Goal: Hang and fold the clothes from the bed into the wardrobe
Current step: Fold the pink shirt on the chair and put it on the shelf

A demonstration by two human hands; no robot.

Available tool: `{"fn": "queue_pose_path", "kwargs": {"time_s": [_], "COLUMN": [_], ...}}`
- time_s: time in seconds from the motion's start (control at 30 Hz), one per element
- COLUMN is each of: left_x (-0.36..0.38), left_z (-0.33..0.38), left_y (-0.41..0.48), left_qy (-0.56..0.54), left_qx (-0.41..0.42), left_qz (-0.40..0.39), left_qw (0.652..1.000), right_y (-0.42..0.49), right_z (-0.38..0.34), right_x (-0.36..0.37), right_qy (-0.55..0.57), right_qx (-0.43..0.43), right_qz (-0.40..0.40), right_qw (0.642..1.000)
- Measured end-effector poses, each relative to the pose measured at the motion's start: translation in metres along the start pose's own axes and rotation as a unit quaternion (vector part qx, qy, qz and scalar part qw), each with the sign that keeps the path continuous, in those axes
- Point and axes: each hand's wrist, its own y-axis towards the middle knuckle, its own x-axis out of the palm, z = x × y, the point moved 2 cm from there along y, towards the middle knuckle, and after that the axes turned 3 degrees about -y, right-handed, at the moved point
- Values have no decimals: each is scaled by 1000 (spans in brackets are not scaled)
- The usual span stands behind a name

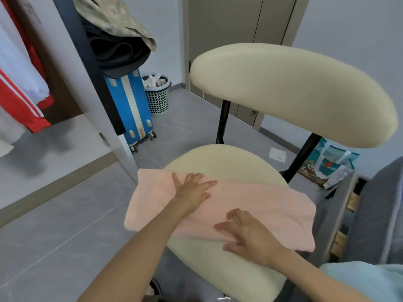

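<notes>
A folded pink towel (261,205) lies across the seat of a cream chair (220,162), overhanging both sides. My left hand (193,191) lies flat on the towel's left part with fingers spread. My right hand (246,234) presses on the towel's near edge, fingers spread and slightly bent. At the far left the open wardrobe (65,88) shows a hanging red jacket with white stripes (19,101) and a white garment (21,68). A light blue cloth (370,280) sits at the bottom right corner.
The chair's cream backrest (294,92) rises behind the seat. A blue suitcase (130,107) with dark clothes piled on top stands by the wardrobe side. A perforated bin (158,94) is behind it. A printed bag (327,168) and the grey bed edge (379,210) are at right.
</notes>
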Motion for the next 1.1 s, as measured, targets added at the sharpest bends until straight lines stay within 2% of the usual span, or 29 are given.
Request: {"fn": "queue_pose_path", "kwargs": {"time_s": [0.13, 0.27, 0.4, 0.5, 0.6, 0.73, 0.8, 0.83, 0.93, 1.1], "left_x": [-9, -17, -14, 0, 22, 38, 42, 44, 45, 42], "left_z": [5, 6, 1, 3, 11, 17, 18, 19, 27, 30], "left_y": [-2, -12, -37, -65, -85, -98, -102, -105, -113, -127], "left_qy": [53, 93, 42, -61, -175, -326, -396, -421, -475, -508], "left_qx": [-17, -28, -38, -51, -95, -175, -200, -200, -194, -189], "left_qz": [34, 37, 20, -11, -71, -70, -45, -36, -33, -29], "left_qw": [998, 995, 998, 997, 977, 927, 895, 884, 858, 840], "right_y": [-6, -7, -7, -4, -6, -23, -36, -41, -51, -57], "right_z": [3, 1, 16, 36, 48, 51, 45, 41, 30, 15], "right_x": [-6, -6, -16, -23, -24, -14, -4, 1, 15, 22], "right_qy": [10, -87, -102, -5, 156, 262, 361, 376, 292, 240], "right_qx": [16, 27, 96, 184, 263, 350, 364, 359, 337, 329], "right_qz": [53, 46, 49, 71, 91, 117, 70, 41, -14, -20], "right_qw": [998, 995, 989, 980, 948, 892, 856, 853, 895, 913]}}
